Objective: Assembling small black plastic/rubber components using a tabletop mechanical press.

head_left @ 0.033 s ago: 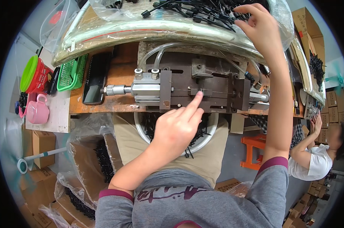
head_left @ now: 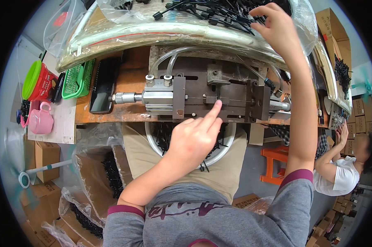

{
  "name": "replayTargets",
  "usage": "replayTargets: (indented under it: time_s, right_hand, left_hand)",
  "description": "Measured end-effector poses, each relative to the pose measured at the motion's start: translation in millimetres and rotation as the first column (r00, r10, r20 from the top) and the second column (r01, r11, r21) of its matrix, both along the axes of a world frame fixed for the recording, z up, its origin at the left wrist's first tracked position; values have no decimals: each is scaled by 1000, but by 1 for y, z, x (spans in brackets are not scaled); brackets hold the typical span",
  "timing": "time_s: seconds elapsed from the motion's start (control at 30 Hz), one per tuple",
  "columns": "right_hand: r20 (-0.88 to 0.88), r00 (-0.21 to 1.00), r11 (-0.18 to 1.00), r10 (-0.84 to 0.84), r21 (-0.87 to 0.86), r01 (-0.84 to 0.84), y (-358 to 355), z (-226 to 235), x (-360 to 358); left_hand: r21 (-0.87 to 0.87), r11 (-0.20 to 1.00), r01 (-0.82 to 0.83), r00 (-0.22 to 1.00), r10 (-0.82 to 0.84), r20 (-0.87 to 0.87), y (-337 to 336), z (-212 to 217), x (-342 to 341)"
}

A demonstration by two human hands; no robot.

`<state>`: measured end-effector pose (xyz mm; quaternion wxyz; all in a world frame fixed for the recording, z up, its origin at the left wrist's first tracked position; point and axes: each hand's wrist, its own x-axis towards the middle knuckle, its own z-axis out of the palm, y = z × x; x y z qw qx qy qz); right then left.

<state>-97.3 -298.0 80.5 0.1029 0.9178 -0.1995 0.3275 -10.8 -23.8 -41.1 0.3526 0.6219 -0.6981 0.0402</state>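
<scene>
Fixture [head_left: 198,88], brown and metal, stood along the near edge of the surface [head_left: 130,82], and a slim black piece [head_left: 219,91] showed upright in the view at its middle, just beyond the left hand's [head_left: 192,142] outstretched forefinger. That fingertip rested against the fixture or the piece's near end (which of the two, I could not tell); the other fingers were curled, and whether they held anything was hidden. The step in hand looked like seating or steadying that piece. A silver cylinder [head_left: 159,101] lay at the fixture's left end, clear tubes [head_left: 184,49] arching beyond it. Toward the surface's far edge, at the right side of a plastic-lined tray [head_left: 132,31], the right hand [head_left: 278,26] was over a heap of black parts [head_left: 219,12], thumb and forefinger parted, nothing visibly pinched. The next move seemed to call for closing them on a single part without dragging its tangled neighbours. Below the near edge sat a white-rimmed basket [head_left: 154,147]; near the surface's left edge lay a phone [head_left: 103,90].
</scene>
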Motion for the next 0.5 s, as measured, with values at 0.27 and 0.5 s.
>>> replayTargets:
  time_s: [0.27, 0.5]
  right_hand:
    - [131, 987, 886, -95, 464, 24, -5, -7, -14]
    - [509, 856, 589, 91, 666, -458, 109, -31, -50]
  left_hand:
    - [80, 997, -9, 998, 4, 60, -9, 3, -2]
    - [121, 988, 94, 991, -81, -105, -9, 38, 17]
